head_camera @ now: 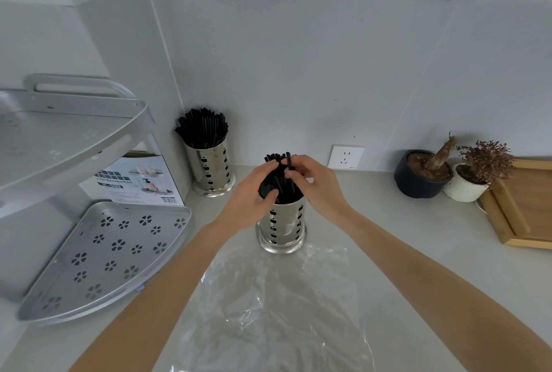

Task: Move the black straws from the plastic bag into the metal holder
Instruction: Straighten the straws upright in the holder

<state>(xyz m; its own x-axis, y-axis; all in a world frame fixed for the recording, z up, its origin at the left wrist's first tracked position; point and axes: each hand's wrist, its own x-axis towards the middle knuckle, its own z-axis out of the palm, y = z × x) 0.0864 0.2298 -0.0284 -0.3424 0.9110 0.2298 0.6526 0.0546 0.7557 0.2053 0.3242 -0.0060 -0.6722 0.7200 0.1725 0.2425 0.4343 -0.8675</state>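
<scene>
Presently the black straws stand bunched in the metal holder, long axis near upright, tops fanning slightly above the rim. The left hand wraps the bunch from the left side, thumb low against the holder's rim, grip closed loosely around the straws. The right hand sits just beside the bunch on the right; its grip pinches a single straw between thumb and forefinger, that straw projecting higher than the rest. Judged from this, the step in hand is seating the last straw: it must travel straight down along its own axis, and the right hand is the one placed to push it.

The plastic bag lies flat and apparently empty on the desk, directly in front of the holder and between the forearms. A second holder of straws stands well apart at the back left. The shelf rack and the potted plants lie clear of the working path. Nothing obstructs a downward push.
</scene>
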